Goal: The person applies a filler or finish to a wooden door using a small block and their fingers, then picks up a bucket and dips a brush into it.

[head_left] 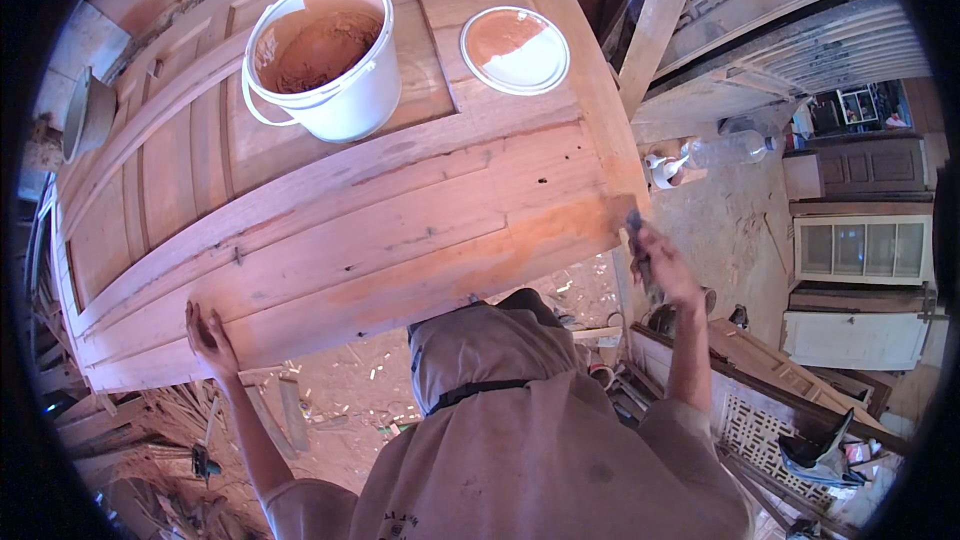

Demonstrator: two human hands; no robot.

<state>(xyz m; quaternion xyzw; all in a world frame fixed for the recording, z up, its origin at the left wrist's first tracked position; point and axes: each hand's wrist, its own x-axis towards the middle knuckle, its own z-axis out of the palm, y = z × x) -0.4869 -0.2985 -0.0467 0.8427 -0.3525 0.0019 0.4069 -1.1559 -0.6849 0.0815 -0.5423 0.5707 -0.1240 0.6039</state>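
Observation:
A large panelled wooden door (390, 210) lies flat in front of me, with a smeared orange-brown streak along its near board. My left hand (208, 338) rests on the door's near edge at the left, fingers stretched out and holding nothing. At the right end, my right hand (662, 265) is closed around what looks like a putty knife (634, 222); its blade lies against the door by the streak. On the door stands a white bucket (360, 105) partly filled with orange-brown paste (325, 52). Right of it lies a round white lid (520, 68) smeared with the same paste.
A grey bowl (90, 115) sits at the door's far left. Beyond the right edge are a clear plastic bottle (728, 148) and a leaning wooden beam (660, 20). Wood scraps (150, 440) cover the floor at lower left; door and window panels (860, 248) stand at right.

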